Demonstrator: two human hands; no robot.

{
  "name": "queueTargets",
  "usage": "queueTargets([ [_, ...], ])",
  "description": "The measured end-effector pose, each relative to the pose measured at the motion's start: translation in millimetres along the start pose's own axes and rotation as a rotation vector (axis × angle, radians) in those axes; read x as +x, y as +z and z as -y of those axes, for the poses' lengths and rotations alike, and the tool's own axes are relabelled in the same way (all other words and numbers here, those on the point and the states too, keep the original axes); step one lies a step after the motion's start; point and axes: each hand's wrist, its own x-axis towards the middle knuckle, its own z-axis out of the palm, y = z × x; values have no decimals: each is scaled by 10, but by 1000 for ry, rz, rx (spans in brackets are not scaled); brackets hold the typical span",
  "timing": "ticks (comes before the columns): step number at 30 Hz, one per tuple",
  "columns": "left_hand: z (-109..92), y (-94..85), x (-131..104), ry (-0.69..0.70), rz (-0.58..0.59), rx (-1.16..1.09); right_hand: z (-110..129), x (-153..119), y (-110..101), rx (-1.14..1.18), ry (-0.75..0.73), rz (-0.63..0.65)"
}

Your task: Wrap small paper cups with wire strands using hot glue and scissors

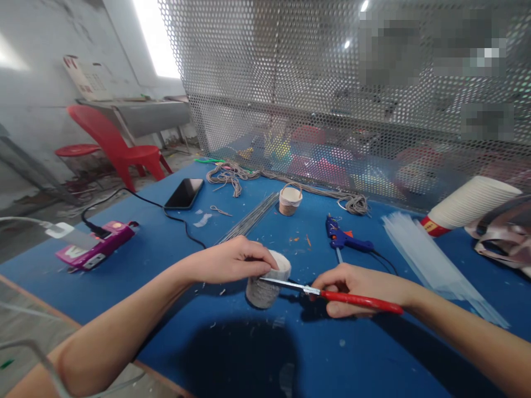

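My left hand (234, 260) is closed on the upper rim of a small cord-wrapped paper cup (263, 290), which stands slightly tilted on the blue table. Red-handled scissors (357, 301) are in my right hand (352, 287), fingers wrapped round the handles. Their metal blades point left and lie against the cup's side, just below my left fingertips. Whether the blades have anything between them is too small to tell. Beyond the hands stands a little basket (290, 202) with a white lining and a thin arched handle.
A blue glue gun (346, 237) lies right of centre with its cable. White plastic strips (440, 265) and stacked paper cups (473, 204) are at the right. Thin wires (251, 215), grey cord (232, 174), a phone (185, 193) and a purple power strip (99, 243) lie behind and left.
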Motion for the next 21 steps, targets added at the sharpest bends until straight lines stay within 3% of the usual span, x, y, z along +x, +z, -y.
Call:
queueTargets([
  [4,54,-22,11,-53,-97,-69,29,-44,60,-201,-1,-44],
  [6,85,-30,22,-103,-180,-108,5,-59,103,-270,-37,-125],
  [11,114,-24,50,-196,-320,-126,-189,3,162,-529,-284,-619],
  [16,93,-20,53,-215,-402,-101,-372,95,156,-843,-452,-657],
  [19,76,-21,52,-241,-419,-100,-402,132,161,-939,-444,-770],
  [21,68,-20,54,-257,-442,-105,-409,147,160,-1025,-432,-748],
])
